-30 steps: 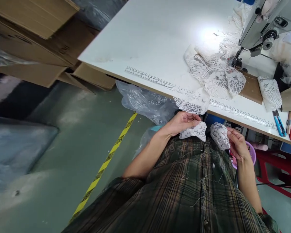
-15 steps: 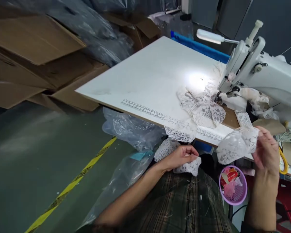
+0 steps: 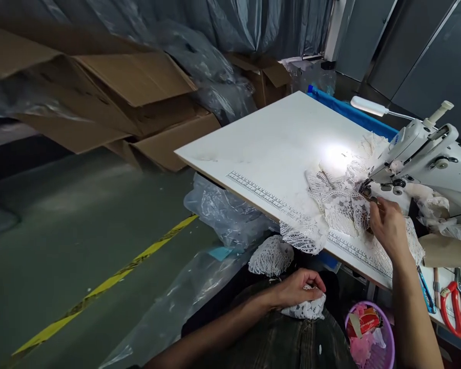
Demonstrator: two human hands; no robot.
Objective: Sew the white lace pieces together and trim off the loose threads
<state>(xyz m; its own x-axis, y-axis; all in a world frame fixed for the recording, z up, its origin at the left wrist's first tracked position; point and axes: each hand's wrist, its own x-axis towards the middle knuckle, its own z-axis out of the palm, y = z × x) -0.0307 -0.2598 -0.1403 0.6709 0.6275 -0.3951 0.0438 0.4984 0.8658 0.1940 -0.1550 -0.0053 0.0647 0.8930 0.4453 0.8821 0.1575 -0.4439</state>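
My left hand (image 3: pixel 297 288) rests in my lap, its fingers closed on a white lace piece (image 3: pixel 305 309). Another bunch of lace (image 3: pixel 271 254) hangs just above it, below the table edge. My right hand (image 3: pixel 387 227) is up on the white table (image 3: pixel 276 148), fingers curled on the lace pile (image 3: pixel 336 202) next to the needle of the white sewing machine (image 3: pixel 426 154). What the right fingertips pinch is hidden behind the hand.
A printed ruler (image 3: pixel 261 193) runs along the table's front edge. Red scissors (image 3: pixel 451 302) and blue snips (image 3: pixel 426 292) lie at the right. A purple basket (image 3: pixel 369 328) stands below. Cardboard boxes (image 3: pixel 138 97) and plastic bags (image 3: pixel 223 215) crowd the left; yellow tape (image 3: pixel 111 279) marks the floor.
My right hand carried its lace piece up from my lap to the table beside the machine's needle. The left hand stayed low with its lace. The view tilted upward.
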